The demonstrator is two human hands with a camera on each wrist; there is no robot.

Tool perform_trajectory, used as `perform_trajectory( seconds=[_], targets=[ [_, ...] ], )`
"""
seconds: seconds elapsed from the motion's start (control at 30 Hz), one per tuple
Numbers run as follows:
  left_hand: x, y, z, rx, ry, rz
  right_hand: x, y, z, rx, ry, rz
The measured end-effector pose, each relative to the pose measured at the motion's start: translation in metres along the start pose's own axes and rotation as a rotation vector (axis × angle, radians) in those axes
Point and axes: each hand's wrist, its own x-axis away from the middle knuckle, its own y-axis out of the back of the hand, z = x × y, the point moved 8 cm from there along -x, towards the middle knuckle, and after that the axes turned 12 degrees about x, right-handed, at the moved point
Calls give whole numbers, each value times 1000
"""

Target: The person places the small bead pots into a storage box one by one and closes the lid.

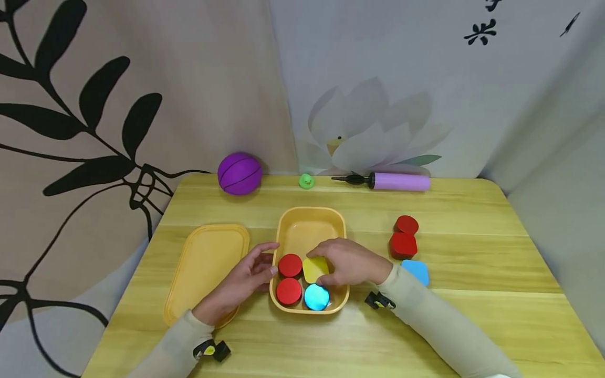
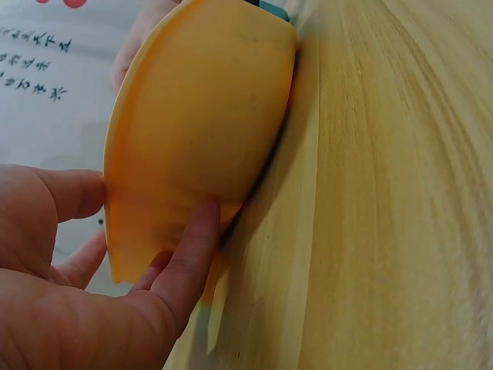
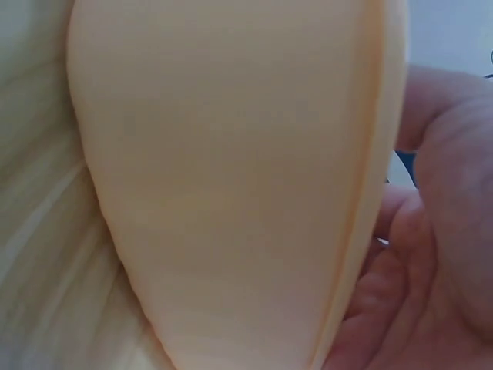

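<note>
My right hand (image 1: 352, 261) reaches over the right rim of an orange plastic box (image 1: 309, 212). Its thumb and index finger pinch a yellow block (image 1: 315, 270) with rounded corners inside the box. Two red round blocks (image 1: 290, 266) sit in the near left of the box, and a blue round block (image 1: 316, 297) lies just below the yellow one. Against the box's left side rests my left hand (image 1: 252, 270), its fingers extended. In the left wrist view, fingertips (image 2: 202, 223) touch the outer wall and others meet the rim.
An orange lid (image 1: 210, 262) lies left of the box, partly under the left forearm. To the right are two red blocks (image 1: 403, 245) and a blue block (image 1: 416, 272) beside the right sleeve. Along the back stand a purple ball (image 1: 239, 174), a green toy (image 1: 306, 181) and a purple pump (image 1: 399, 181).
</note>
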Motion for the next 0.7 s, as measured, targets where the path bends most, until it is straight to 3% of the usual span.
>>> perform_trajectory(
  seconds=[0.43,0.7],
  targets=[
    [0,2,0,-9,0,-10,12,21,-7,-162,58,-206],
    [0,2,0,-17,2,-4,31,41,-24,-294,31,-327]
  ],
)
